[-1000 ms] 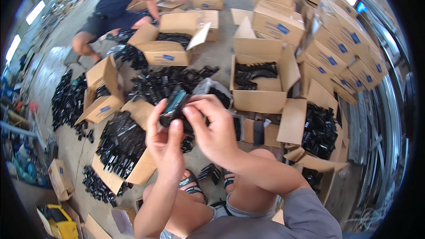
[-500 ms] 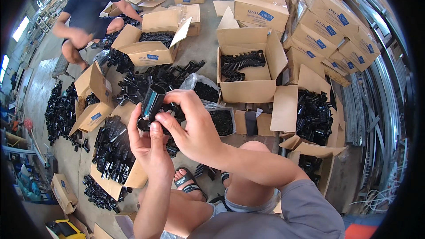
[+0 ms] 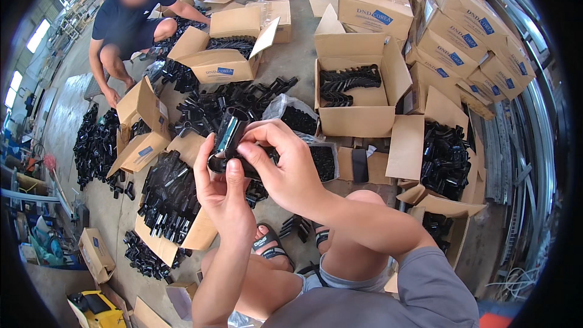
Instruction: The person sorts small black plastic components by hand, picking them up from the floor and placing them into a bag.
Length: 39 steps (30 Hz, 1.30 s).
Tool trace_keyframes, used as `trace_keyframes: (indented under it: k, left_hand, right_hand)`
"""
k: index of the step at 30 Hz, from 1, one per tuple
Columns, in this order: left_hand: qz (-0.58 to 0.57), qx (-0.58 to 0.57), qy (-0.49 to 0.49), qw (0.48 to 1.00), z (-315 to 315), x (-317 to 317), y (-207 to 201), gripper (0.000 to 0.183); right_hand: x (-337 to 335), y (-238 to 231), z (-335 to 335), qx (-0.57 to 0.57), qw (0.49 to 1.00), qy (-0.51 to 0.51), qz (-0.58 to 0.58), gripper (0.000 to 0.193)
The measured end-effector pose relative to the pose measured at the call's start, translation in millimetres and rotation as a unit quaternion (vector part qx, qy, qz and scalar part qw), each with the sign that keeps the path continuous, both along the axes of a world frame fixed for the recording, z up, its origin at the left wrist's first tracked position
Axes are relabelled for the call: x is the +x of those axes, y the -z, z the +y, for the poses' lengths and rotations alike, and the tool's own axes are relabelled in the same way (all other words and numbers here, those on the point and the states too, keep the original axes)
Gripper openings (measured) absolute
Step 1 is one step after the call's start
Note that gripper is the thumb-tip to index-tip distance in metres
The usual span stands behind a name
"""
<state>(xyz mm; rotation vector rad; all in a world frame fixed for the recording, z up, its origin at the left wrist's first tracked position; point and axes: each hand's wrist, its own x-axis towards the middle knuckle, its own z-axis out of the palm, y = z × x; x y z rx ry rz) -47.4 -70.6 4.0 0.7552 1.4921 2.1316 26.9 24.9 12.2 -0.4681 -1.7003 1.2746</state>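
Note:
Between my two hands is a black, glossy pipe fitting (image 3: 229, 135) with a round open end tilted upward and another ring-shaped opening low on its left. My left hand (image 3: 226, 191) is closed round its lower part, thumb pressed against the front. From the right, my right hand (image 3: 280, 157) grips the same piece, with the thumb against its side and the fingers partly hidden behind. Beneath and beyond my hands lie heaps of similar black fittings (image 3: 209, 106). A clear-lined box of small black parts (image 3: 297, 120) stands just past my right hand.
An open carton (image 3: 358, 120) ahead holds fittings stacked in rows. More fittings fill a carton (image 3: 446, 158) at right and lie on flattened cardboard (image 3: 197, 234) at left. Closed cartons (image 3: 461, 42) are piled far right, by long metal profiles (image 3: 516, 176). A co-worker (image 3: 130, 21) crouches far left.
The whole view has shifted, so the scene sits slightly right and lower. My hands keep their hold on the fitting. The co-worker's near arm has dropped toward the heap on the floor.

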Motion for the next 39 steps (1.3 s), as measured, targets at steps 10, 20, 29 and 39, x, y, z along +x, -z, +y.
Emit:
trace_keyframes:
  k: [10, 20, 29, 39]
  left_hand:
    - [-0.006, 0.009, -0.021, 1.0, 2, 1, -2, 0.048]
    - [0.181, -0.182, 0.03, 0.966, -15, -46, -9, 0.044]
    - [0.349, -0.41, 0.148, 0.829, -5, -66, -6, 0.044]
    - [0.352, -0.424, 0.176, 0.815, 12, -87, -1, 0.083]
  right_hand:
    - [1, 3, 6, 0.103, 0.994, 0.033, -0.022, 0.016]
    - [-3, 144, 213, -0.038, 0.941, 0.171, -0.289, 0.025]
    - [-46, 365, 249, 0.025, 0.807, 0.025, -0.589, 0.019]
    - [-52, 399, 255, 0.152, 0.791, 0.005, -0.592, 0.027]
